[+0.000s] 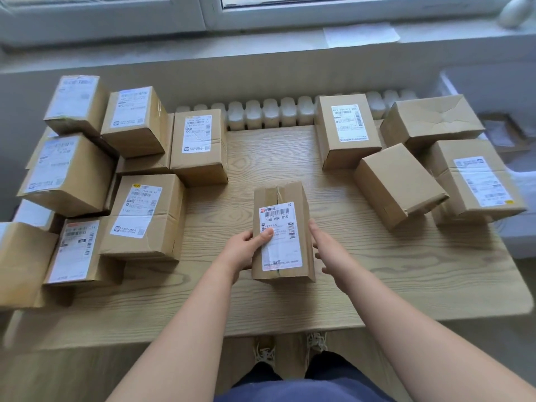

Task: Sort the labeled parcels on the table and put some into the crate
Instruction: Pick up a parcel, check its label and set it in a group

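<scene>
A narrow cardboard parcel (285, 198) with a white label reading 130 H06 010 stands in the middle of the wooden table (377, 271). My left hand (246, 249) grips its left side, thumb lying on the label. My right hand (322, 248) is against its right side with the fingers hidden behind the box edge. Several labeled parcels are stacked on the left, such as one (142, 213) near the middle. Several more lie on the right, one (348, 129) label up and one (397, 184) with a plain face up.
A white radiator (269, 113) runs behind the table under a windowsill. A white bin-like shape (493, 91) stands at the far right, blurred. My feet show below the table's front edge. Bare wood shows around the held parcel.
</scene>
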Tool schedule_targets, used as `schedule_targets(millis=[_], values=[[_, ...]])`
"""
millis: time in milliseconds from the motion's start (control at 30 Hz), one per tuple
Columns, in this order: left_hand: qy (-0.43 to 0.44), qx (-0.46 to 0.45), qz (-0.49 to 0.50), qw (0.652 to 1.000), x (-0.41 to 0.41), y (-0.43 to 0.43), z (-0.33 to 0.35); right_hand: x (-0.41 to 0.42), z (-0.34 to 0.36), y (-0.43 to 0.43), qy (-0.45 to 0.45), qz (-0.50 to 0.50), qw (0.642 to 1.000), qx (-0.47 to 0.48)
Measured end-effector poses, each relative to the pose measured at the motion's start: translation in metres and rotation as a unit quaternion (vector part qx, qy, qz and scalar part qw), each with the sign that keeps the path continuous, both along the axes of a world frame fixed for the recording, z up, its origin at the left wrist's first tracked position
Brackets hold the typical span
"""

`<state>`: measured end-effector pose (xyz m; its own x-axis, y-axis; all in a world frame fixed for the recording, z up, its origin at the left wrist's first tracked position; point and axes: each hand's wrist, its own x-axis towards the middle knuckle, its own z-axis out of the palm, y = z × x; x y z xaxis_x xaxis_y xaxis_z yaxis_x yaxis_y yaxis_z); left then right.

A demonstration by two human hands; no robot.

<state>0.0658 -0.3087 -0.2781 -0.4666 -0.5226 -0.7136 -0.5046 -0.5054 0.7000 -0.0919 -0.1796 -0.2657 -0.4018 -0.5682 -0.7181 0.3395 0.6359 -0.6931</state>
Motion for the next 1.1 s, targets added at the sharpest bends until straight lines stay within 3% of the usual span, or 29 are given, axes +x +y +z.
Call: schedule_targets(millis=[233,400,533,700,767,900,1100], values=[[0.021,0.056,0.059,0.996,0.023,0.002,-0.008,0.006,-0.025,0.011,0.010,-0.042,0.999,0.024],[-0.001,-0.001,0.099,0.995,0.009,0.010,-0.019,-0.005,-0.018,0.017,0.058,-0.055,0.997,0.017],[-0.050,-0.024,0.084,0.995,-0.010,0.016,-0.043,-0.008,-0.019,0.016,0.067,-0.032,0.997,0.026],[-0.051,-0.001,0.088,0.995,-0.025,0.025,-0.013,-0.006,-0.023,0.012,0.045,-0.026,0.998,0.044],[-0.022,-0.018,0.065,0.998,-0.026,0.025,-0.016,-0.004,-0.024,0.011,0.038,-0.016,0.998,0.043],[-0.054,-0.085,0.017,0.995,-0.023,0.025,-0.032,0.001,-0.023,0.008,0.033,0.001,0.999,0.041],[-0.071,-0.116,-0.007,0.991,-0.023,0.025,-0.030,0.000,-0.030,0.005,0.058,0.015,0.997,0.050]])
